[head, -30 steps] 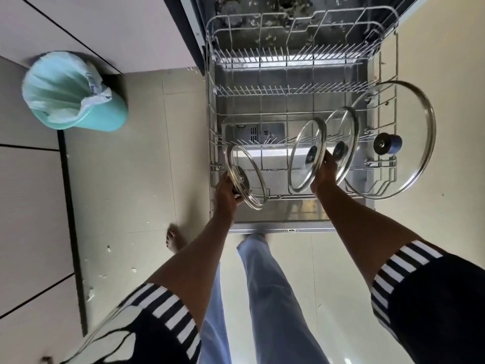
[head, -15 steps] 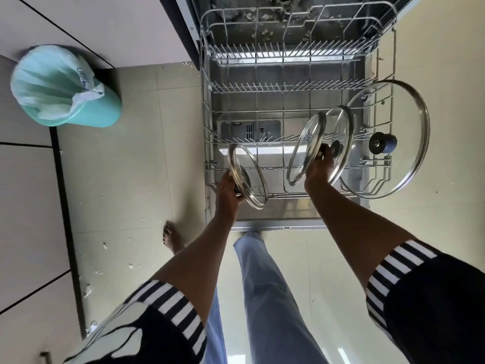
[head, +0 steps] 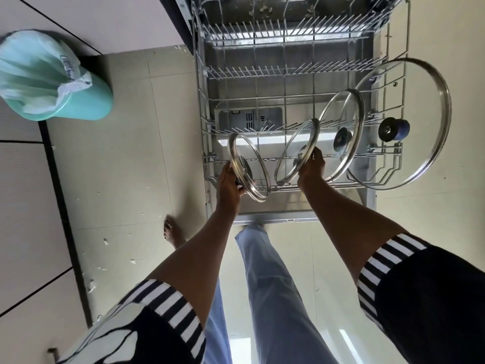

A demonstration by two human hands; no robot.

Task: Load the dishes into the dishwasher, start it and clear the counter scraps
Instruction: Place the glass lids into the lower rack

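**While both hands grip lids at the lower rack: positions and surroundings**

Small glass lid (head: 249,166): at the front-left corner of the lower rack (head: 207,164), tilted, steel rim toward the camera. Left hand (head: 231,183) is behind it, fingers curled round the knob side. Cannot tell whether its rim sits between the tines.

Second glass lid (head: 296,153): just right of the first and apart from it, leaning right. Right hand (head: 312,166) pinches its near rim, thumb on the steel band.

Third glass lid (head: 341,135): stands on edge in the rack, just beyond the right hand, dark knob facing the camera.

Large glass lid (head: 420,114): stands at the rack's right side, overhanging the wire wall, with a blue knob (head: 393,128) at its centre.

Rack is pulled fully out over the open dishwasher door (head: 275,206), a steel panel lying flat. Upper rack (head: 288,30) is visible beyond it; nothing legible inside.

Floor (head: 126,127): pale beige tiles, sunlit. Small white scraps (head: 105,241) are scattered along the left, near the dark plinth line of the cabinet fronts (head: 23,206).

Teal bin (head: 52,80): on the floor, well left of the dishwasher, lined with a pale bag.

Person: a bare foot (head: 170,231) on the tiles left of the door, a jeans leg (head: 262,271) at its front edge, and striped short-sleeve cuffs on both arms.
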